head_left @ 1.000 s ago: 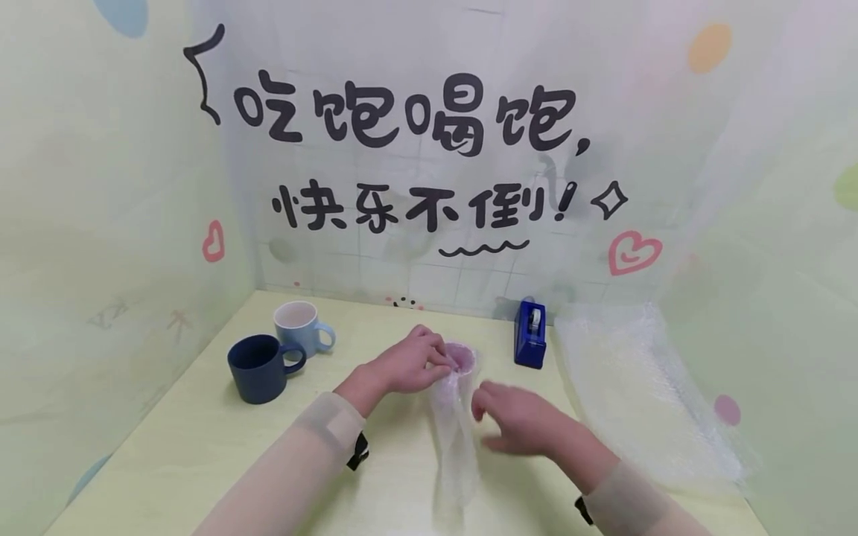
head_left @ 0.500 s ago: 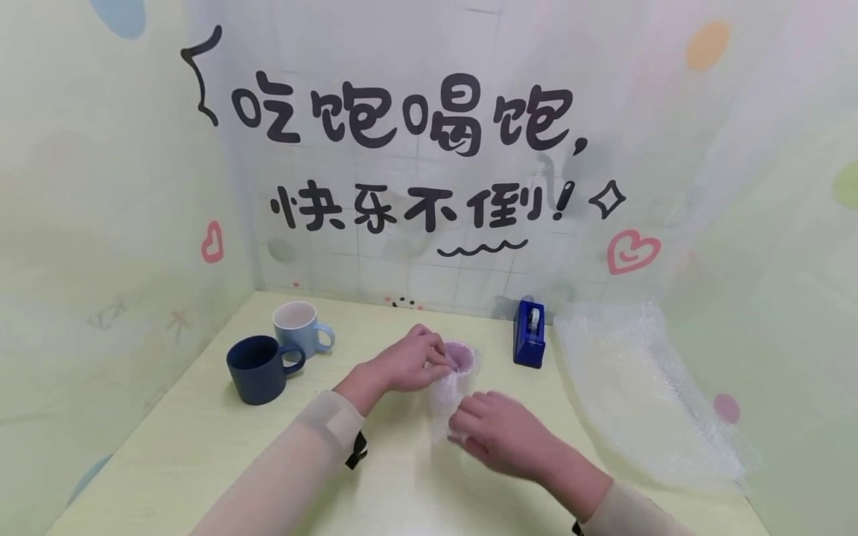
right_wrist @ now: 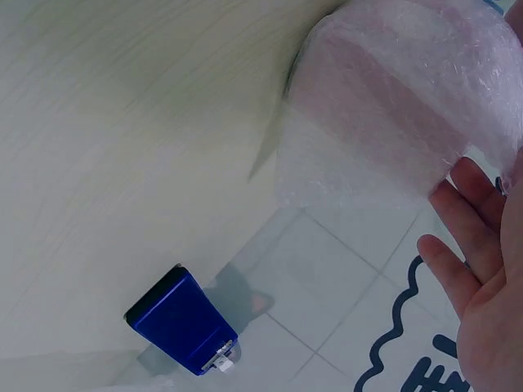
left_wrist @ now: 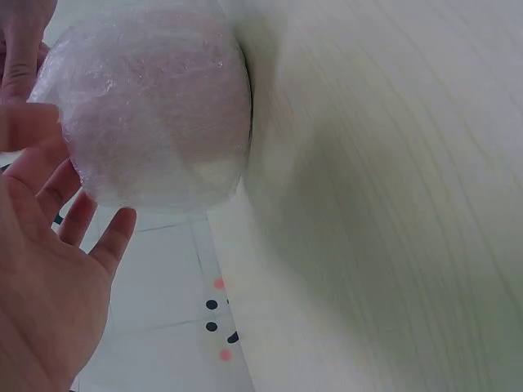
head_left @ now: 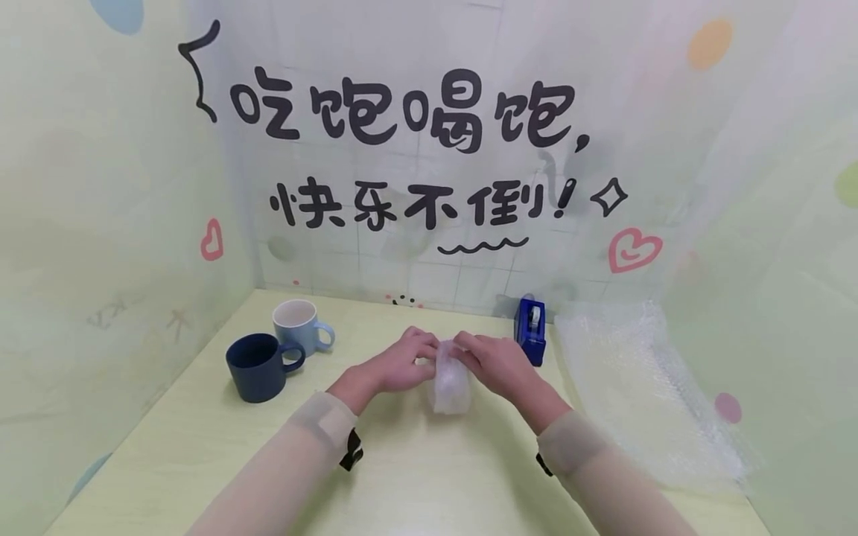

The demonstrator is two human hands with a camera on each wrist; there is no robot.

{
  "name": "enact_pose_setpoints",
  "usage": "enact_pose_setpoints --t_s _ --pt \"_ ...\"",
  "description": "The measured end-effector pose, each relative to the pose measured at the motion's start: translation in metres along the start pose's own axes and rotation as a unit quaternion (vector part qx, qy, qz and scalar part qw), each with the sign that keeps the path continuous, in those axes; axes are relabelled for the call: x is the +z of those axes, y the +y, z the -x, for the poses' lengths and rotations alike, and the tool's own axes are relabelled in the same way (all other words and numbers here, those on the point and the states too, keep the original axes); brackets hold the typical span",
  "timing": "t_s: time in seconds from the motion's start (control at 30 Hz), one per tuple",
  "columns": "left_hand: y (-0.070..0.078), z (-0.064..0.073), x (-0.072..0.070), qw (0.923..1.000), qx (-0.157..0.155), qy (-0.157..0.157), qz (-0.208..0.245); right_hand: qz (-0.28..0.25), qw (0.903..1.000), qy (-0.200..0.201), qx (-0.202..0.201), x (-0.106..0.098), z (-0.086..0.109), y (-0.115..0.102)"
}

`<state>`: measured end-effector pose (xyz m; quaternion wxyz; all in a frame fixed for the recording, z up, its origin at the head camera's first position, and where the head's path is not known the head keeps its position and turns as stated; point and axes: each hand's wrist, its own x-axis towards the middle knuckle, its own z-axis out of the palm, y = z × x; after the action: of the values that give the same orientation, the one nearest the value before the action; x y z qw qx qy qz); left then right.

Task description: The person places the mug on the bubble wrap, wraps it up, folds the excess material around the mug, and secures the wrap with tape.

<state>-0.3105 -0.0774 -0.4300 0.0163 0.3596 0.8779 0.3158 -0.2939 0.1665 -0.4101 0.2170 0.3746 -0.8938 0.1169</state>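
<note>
A pink cup (left_wrist: 155, 106) wrapped in clear bubble wrap stands on the table in front of me. In the head view a strip of the bubble wrap (head_left: 452, 387) is drawn up over its near side and covers its mouth. My left hand (head_left: 405, 361) pinches the wrap at the upper left rim, its other fingers spread beside the cup in the left wrist view. At the upper right rim my right hand (head_left: 496, 361) holds the raised end of the wrap between thumb and fingers. Its lower fingers (right_wrist: 462, 212) lie loosely next to the cup in the right wrist view.
A dark blue mug (head_left: 256, 372) and a light blue mug (head_left: 302, 335) stand at the left. Behind my right hand is a blue tape dispenser (head_left: 531, 335). A sheet of bubble wrap (head_left: 643, 394) lies along the right side, near the printed wall.
My right hand has taken the hanging tail of the wrap from the near side and brought it up over the cup's mouth. The left hand has stayed at the rim.
</note>
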Motion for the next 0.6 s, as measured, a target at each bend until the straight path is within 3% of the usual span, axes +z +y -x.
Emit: enact_pose_setpoints --t_s 0.27,0.43,0.53,0.6 --pt "0.000 0.000 0.006 0.9989 -0.002 0.005 0.047 0.022 0.9974 0.060 0.035 0.010 0.001 0.003" --pt "0.000 0.000 0.009 0.9992 0.002 0.027 0.030 0.018 0.9953 0.064 0.070 0.012 0.000 -0.001" --pt "0.001 -0.002 0.010 0.9992 0.005 0.040 0.008 0.001 0.9930 0.045 0.109 0.010 0.001 -0.005" --pt "0.002 -0.003 0.010 0.9990 0.006 0.044 -0.007 -0.016 0.9893 0.055 0.134 0.008 0.002 -0.007"
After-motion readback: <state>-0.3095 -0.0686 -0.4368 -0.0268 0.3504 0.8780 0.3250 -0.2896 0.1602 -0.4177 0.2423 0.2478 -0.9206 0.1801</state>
